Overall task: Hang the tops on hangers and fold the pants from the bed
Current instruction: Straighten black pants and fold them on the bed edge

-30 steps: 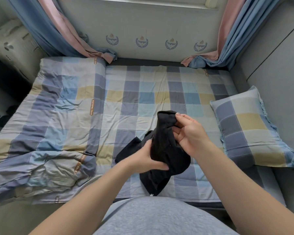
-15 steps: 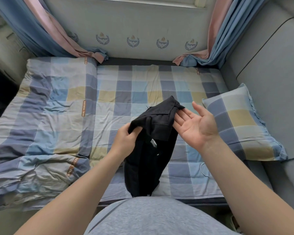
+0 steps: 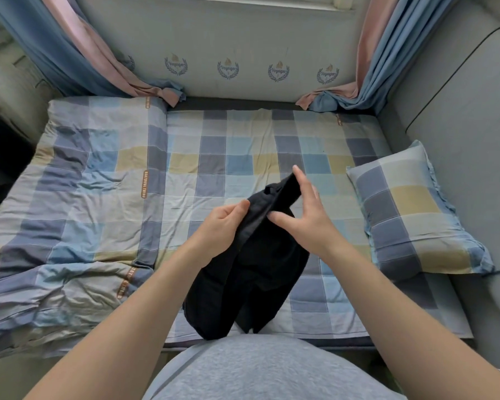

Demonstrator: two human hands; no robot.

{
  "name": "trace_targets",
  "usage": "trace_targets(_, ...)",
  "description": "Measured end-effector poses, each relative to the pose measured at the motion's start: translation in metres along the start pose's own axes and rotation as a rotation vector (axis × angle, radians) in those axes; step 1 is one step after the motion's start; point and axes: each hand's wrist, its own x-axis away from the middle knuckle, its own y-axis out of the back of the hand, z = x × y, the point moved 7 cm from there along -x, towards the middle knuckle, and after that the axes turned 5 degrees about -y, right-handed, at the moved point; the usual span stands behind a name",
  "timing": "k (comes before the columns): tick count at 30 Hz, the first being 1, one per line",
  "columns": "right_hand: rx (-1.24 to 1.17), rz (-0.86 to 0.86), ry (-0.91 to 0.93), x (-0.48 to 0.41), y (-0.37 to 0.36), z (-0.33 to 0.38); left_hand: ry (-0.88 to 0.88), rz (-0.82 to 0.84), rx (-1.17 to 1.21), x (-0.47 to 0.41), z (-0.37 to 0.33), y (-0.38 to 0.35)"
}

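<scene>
A: What is the left hand [image 3: 220, 226] doing?

B: Its fingers are curled, and it pinches the left edge of the black garment [image 3: 251, 272] near the top, in the middle of the frame.

A: And the right hand [image 3: 306, 223]?

B: It is mostly open. The fingers [image 3: 306, 186] are straight and slightly spread, lying against the upper right tip of the cloth, and the thumb [image 3: 280, 219] lies flat across the front of it. I see no curl around the cloth.

A: Where does the garment sit?

B: It hangs between the two hands, sagging down to the lower centre of the frame, over the near edge of the bed [image 3: 243, 148]. I cannot tell whether it is a top or pants.

A: What differs from half a second ago?

B: Then the right hand was palm up with the garment's corner resting on its fingertips. Now the palm is turned over toward the cloth and the thumb crosses it. The left hand's pinch is the same. The top edge is more bunched, and the hands are closer together.

A: Anything else around?

B: A checked pillow [image 3: 410, 217] at the right and a rumpled quilt [image 3: 75, 203] at the left, both well apart from the garment.
</scene>
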Motion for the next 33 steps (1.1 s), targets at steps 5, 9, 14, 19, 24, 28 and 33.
trace_targets(5,0.477,-0.14,0.202,-0.009,0.011,0.009,0.072,0.148,-0.04,0.003,0.001,-0.002)
trace_targets(9,0.338,-0.074,0.22,-0.009,0.021,0.023,0.029,0.012,-0.13,-0.005,0.01,0.01)
trace_targets(14,0.266,-0.058,0.109,-0.014,0.02,0.017,-0.176,-0.124,-0.237,-0.007,0.017,0.018)
trace_targets(19,0.002,0.031,0.047,-0.01,0.011,0.013,-0.169,0.084,-0.371,-0.002,0.023,-0.018)
trace_targets(24,-0.179,0.035,-0.065,-0.007,0.016,0.01,-0.275,-0.088,-0.477,-0.01,0.016,-0.028)
trace_targets(28,-0.277,0.053,-0.073,-0.001,0.034,0.012,-0.169,-0.23,-0.542,-0.019,0.029,-0.004)
trace_targets(33,-0.078,0.068,0.007,-0.002,0.053,0.007,-0.085,-0.305,-0.706,-0.029,0.048,0.033)
